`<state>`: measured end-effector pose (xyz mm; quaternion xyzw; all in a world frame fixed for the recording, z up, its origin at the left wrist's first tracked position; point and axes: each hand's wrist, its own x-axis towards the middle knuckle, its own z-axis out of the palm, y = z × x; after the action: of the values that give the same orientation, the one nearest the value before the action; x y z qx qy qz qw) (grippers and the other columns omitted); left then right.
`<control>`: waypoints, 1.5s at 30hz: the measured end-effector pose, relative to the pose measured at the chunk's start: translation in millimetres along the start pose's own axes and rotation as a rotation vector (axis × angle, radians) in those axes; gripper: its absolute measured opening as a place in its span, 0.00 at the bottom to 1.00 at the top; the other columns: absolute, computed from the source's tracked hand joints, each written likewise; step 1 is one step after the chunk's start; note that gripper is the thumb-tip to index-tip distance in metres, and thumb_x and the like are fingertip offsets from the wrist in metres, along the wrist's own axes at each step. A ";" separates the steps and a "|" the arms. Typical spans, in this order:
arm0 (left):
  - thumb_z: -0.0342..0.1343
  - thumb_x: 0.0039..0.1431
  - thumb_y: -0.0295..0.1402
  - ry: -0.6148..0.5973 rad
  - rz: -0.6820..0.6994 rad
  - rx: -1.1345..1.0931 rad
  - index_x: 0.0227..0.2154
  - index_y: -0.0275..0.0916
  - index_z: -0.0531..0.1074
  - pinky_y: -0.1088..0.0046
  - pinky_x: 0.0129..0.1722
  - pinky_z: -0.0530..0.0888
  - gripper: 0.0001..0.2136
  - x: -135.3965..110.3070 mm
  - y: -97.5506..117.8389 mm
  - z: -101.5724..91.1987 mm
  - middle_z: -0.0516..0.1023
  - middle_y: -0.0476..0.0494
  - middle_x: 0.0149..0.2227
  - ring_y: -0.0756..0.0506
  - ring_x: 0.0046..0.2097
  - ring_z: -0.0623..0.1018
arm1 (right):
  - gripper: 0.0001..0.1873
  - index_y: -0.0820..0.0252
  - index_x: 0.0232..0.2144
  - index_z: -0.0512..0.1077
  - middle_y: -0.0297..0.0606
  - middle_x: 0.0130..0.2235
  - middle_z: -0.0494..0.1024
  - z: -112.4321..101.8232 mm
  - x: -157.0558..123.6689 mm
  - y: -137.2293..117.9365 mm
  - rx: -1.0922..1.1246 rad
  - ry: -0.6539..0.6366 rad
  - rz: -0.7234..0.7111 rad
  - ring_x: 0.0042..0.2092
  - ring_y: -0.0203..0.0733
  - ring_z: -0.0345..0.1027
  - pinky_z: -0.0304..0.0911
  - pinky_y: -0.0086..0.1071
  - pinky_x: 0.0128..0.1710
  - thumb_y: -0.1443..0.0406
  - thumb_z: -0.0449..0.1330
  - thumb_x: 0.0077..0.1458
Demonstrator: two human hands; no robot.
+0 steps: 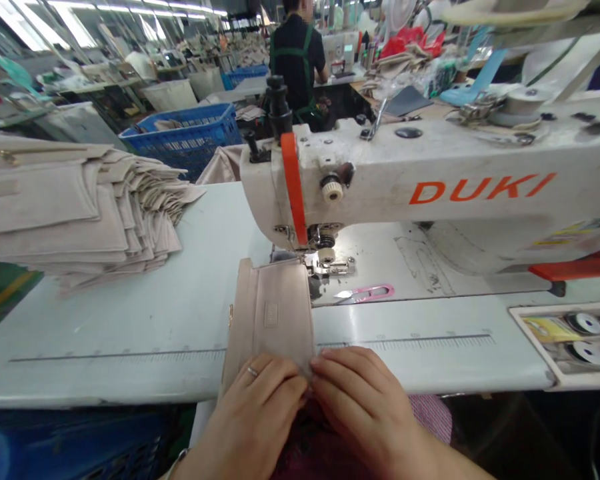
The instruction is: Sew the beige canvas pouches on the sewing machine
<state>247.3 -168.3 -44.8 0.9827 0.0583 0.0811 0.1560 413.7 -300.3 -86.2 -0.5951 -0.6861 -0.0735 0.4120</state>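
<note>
A beige bag panel (280,320) with a small stitched label lies flat on the sewing table, its far right corner at the presser foot (325,263) of a white sewing machine (370,173). My left hand (260,407) wears a ring and is closed on the near end of the panel. At the panel's near right edge, my right hand (360,393) pinches the same piece, its fingertips close to the left thumb. Part of the near edge is hidden under my fingers. Pink-handled thread snips (367,293) lie right of the presser foot.
A tall stack of beige fabric pieces (105,207) rests on the table's left side. Behind it stands a blue crate (185,133). A bobbin tray (575,343) is set in the table at right. A person (297,60) in a dark top works farther back.
</note>
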 end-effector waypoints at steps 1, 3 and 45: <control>0.45 0.68 0.26 -0.006 0.024 0.024 0.41 0.40 0.74 0.67 0.44 0.76 0.12 5.5 -0.4 -6.3 0.76 0.44 0.40 0.45 0.41 0.75 | 0.10 0.65 0.44 0.76 0.43 0.46 0.81 -0.4 1.1 0.6 -0.014 -0.024 -0.029 0.50 0.43 0.72 0.70 0.40 0.51 0.70 0.55 0.65; 0.46 0.68 0.27 -0.008 0.058 0.095 0.47 0.40 0.73 0.64 0.50 0.75 0.12 17.5 -5.0 -15.8 0.77 0.42 0.46 0.44 0.48 0.75 | 0.11 0.65 0.42 0.76 0.42 0.44 0.82 -0.6 4.0 1.5 -0.025 -0.041 -0.084 0.49 0.42 0.74 0.70 0.39 0.51 0.71 0.54 0.65; 0.46 0.70 0.26 0.070 0.316 0.056 0.49 0.35 0.70 0.69 0.61 0.68 0.11 68.6 -101.8 -6.7 0.78 0.45 0.51 0.48 0.56 0.73 | 0.12 0.66 0.48 0.73 0.43 0.48 0.78 2.6 69.7 47.2 -0.108 -0.299 0.034 0.47 0.48 0.71 0.71 0.44 0.47 0.71 0.56 0.63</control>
<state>304.3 -60.5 -61.0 0.9801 -0.0896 0.1372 0.1119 457.1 -232.8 -60.8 -0.6324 -0.7245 -0.0140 0.2737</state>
